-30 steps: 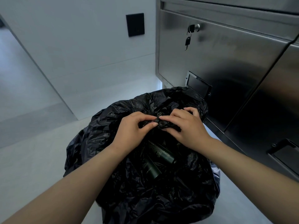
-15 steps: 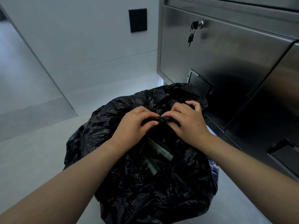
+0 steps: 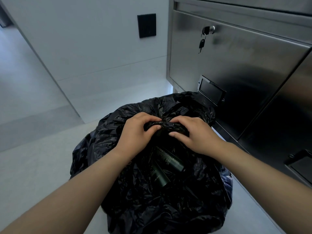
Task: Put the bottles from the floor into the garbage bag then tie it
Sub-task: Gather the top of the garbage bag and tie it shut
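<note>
Gripping a twisted bunch of plastic (image 3: 166,124) at the mouth of the garbage bag (image 3: 168,208), your left hand (image 3: 136,132) and right hand (image 3: 195,134) each curl fingers and thumb round it from opposite sides. Two dark bottles (image 3: 169,160) lie side by side inside the bag, just below your hands. The bag stands on the pale floor (image 3: 33,174), beside a steel cabinet (image 3: 236,73).

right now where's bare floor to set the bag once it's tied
Bare floor lies left of the garbage bag, out to the white wall; a narrow strip runs between bag and steel cabinet. Crowded at the bag's top, where left hand and right hand pinch gathered plastic.
</note>
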Tool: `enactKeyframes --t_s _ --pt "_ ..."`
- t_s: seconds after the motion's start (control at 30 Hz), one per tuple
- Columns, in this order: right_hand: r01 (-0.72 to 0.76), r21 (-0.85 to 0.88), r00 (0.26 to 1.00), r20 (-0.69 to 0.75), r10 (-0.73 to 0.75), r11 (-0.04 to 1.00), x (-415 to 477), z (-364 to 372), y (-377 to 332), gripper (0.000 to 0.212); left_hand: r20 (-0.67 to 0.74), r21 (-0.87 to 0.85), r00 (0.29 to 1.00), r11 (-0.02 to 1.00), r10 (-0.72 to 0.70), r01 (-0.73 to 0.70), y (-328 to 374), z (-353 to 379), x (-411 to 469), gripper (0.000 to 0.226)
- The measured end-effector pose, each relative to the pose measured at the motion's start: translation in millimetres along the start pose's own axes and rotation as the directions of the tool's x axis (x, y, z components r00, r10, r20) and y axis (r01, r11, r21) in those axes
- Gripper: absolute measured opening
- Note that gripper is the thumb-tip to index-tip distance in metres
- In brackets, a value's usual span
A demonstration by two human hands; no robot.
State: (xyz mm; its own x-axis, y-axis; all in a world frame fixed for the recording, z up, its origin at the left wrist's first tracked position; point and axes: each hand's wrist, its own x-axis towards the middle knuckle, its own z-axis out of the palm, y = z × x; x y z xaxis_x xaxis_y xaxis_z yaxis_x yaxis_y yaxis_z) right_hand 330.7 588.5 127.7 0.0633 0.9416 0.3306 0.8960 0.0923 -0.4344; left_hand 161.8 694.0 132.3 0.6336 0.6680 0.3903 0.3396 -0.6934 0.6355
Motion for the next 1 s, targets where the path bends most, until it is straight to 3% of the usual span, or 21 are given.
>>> enactKeyframes --t_s 0.13,0.3,0.43,0.57,0.67,0.83,0.93,1.0 --pt "-0.025 0.068 0.999 -0.026 0.027 0.997 -2 1 -2 0.029 0.002 -0.078 0.998 0.995 -0.069 0.069 -5 -1 0 0.02" --pt "-0.108 0.049 0.985 -0.132 0.113 0.993 -2 2 1 0.022 -0.154 -0.211 0.982 0.974 -0.112 0.079 2 0 1 0.024" --pt "-0.156 0.025 0.959 -0.236 0.157 0.987 -1 0 4 0.021 -0.157 -0.321 0.973 0.941 -0.168 0.11 9 0 5 0.031" --pt "-0.196 -0.009 0.934 -0.306 0.184 0.981 -1 1 6 0.02 -0.166 -0.307 0.973 0.946 -0.162 0.105 10 -2 6 0.011" --pt "-0.204 -0.019 0.926 -0.328 0.187 0.979 -2 3 5 0.019 -0.173 -0.241 0.984 0.971 -0.046 0.003 14 -3 7 0.007" --pt "-0.053 -0.031 0.94 -0.338 0.04 0.998 1 12 -13 0.02 -0.071 -0.038 0.992 0.993 0.106 -0.109 24 5 9 0.023" --pt "-0.024 -0.038 0.933 -0.359 0.009 0.999 -1 14 -12 0.027 0.009 -0.043 1.0 0.999 -0.011 0.011 20 7 7 0.028" --pt "-0.009 -0.051 0.932 -0.363 -0.01 0.999 -5 14 -8 0.043 0.089 -0.109 0.985 0.981 -0.149 0.159 15 9 7 0.029"
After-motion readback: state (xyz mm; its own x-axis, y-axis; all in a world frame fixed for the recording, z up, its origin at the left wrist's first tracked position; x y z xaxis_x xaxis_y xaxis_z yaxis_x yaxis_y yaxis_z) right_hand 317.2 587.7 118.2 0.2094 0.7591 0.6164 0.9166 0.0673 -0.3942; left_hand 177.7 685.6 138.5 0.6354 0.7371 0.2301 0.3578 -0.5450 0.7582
